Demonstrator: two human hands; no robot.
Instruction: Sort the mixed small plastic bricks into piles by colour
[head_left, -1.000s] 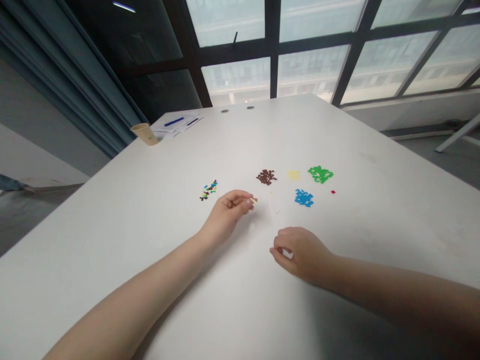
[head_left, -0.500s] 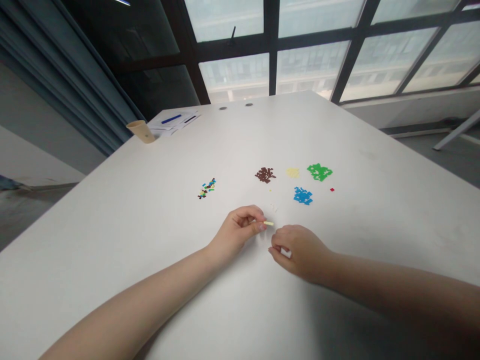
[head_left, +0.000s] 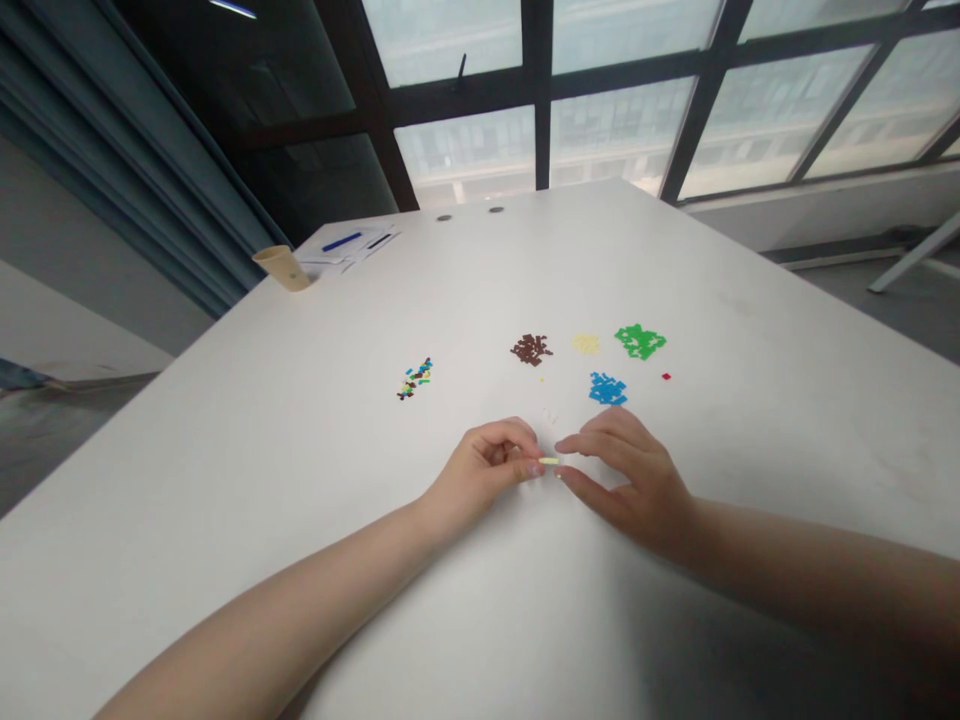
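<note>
Pinching a small yellow piece [head_left: 548, 461] between thumb and forefinger, the left hand [head_left: 487, 468] rests on the white table [head_left: 225, 480], its other fingers curled in. The piece points toward 3 o'clock, where the right hand [head_left: 634, 475] meets it: this hand is spread, thumb and forefinger apart, their tips just beside the free end of the piece; whether they touch it I cannot tell. So the piece is low over the table, between the two hands.

Seen from the hands, a few tiny white pieces [head_left: 549, 413] lie near at 12 o'clock. At 1 o'clock is a blue pile [head_left: 607, 389], just beyond the right fingers, and farther a green pile [head_left: 640, 341] and one red piece [head_left: 665, 376]. A pale yellow pile [head_left: 586, 343] and a brown pile [head_left: 531, 349] lie farther at 12 o'clock. A mixed-colour pile [head_left: 415, 380] is at 10 o'clock, apart from the others. Far at 11 o'clock a paper cup [head_left: 281, 268] stands beside some papers [head_left: 349, 245].
</note>
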